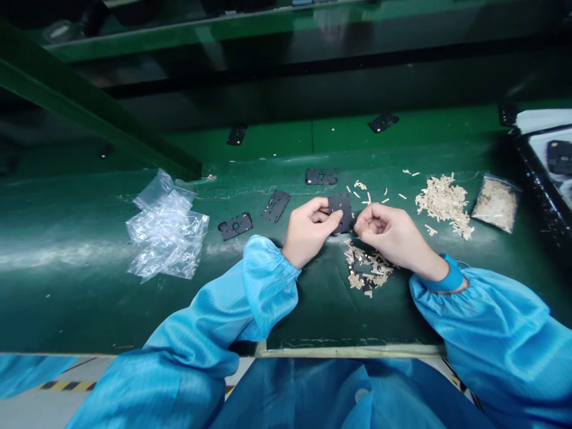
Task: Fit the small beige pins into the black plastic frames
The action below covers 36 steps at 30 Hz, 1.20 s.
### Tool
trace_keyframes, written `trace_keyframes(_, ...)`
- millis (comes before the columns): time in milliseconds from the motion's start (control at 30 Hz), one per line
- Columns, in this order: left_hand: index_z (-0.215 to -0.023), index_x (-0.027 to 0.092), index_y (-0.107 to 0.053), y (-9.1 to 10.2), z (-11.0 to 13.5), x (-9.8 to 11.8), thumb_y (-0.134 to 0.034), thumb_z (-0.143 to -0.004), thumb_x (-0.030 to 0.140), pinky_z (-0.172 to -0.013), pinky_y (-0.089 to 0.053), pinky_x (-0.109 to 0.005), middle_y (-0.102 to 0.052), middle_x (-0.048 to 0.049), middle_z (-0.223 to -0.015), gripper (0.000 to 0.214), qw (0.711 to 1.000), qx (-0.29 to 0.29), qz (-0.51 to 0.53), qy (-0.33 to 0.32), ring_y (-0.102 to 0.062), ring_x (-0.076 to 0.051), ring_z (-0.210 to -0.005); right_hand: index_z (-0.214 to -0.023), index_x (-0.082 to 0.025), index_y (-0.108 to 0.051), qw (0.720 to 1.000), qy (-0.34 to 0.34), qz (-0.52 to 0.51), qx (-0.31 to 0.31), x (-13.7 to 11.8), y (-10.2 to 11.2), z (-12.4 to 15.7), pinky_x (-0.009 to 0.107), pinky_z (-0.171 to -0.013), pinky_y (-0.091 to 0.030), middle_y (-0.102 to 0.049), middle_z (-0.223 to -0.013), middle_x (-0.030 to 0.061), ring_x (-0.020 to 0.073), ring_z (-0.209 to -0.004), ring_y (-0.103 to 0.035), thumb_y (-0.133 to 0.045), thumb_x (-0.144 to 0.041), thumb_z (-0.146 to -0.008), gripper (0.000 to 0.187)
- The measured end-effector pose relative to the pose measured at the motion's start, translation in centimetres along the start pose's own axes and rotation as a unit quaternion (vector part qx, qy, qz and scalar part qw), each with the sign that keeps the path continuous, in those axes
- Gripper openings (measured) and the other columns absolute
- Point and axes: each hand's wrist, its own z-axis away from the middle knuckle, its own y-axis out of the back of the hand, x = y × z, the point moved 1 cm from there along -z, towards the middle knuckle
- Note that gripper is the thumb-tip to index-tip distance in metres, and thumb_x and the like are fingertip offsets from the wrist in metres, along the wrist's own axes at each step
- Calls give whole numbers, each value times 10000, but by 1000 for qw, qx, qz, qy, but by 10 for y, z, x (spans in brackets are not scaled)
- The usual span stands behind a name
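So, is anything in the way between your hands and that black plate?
No, nothing visible is in the way. The left hand is on the black plate, and the right hand is right at its other edge. The beige scraps lie lower down on the green belt, not between them.

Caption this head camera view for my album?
Bare left hand and right hand handle a flat black plate over a green bench.

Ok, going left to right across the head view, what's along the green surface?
Crumpled clear plastic bags, black rectangular plate, black rectangular plate, left hand, right hand, pile of beige strips, clear bag of beige strips
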Motion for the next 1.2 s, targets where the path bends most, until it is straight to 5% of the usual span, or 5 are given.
trace_keyframes(1200,-939,140,-728,0,0,0,-774,-766,304,-581,-570,-221,-751,-34,-824,243,1000,1,4,11,-649,-102,-586,-753,-179,-625,1000,-14,-10,4,-3,1,0,245,-512,-335,-564,-626,-26,99,-549,-440,-619,-176,-701,52)
